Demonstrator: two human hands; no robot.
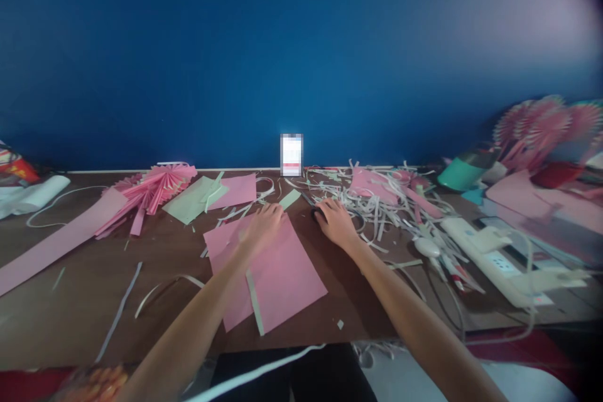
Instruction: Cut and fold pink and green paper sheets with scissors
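Note:
My left hand (pixel 266 224) lies over the upper edge of a pink paper sheet (pixel 292 276), its fingers spread flat and slightly blurred. Just beyond its fingertips is a pale green paper piece (pixel 290 199); whether they touch I cannot tell. A narrow pale strip (pixel 255 301) runs across the lower part of the pink paper. To the right, my right hand (pixel 336 223) is closed around the dark handles of a pair of scissors (pixel 307 198), whose blades point away and to the left. The palm hides part of the handles.
Paper scraps (pixel 377 207) are heaped behind my right hand. Pink folded fans (pixel 164 188) and a green sheet (pixel 195 200) lie left. A lit phone (pixel 292 156) stands against the blue wall. At right are a power strip (pixel 490 257), cables and a green cup (pixel 464 169).

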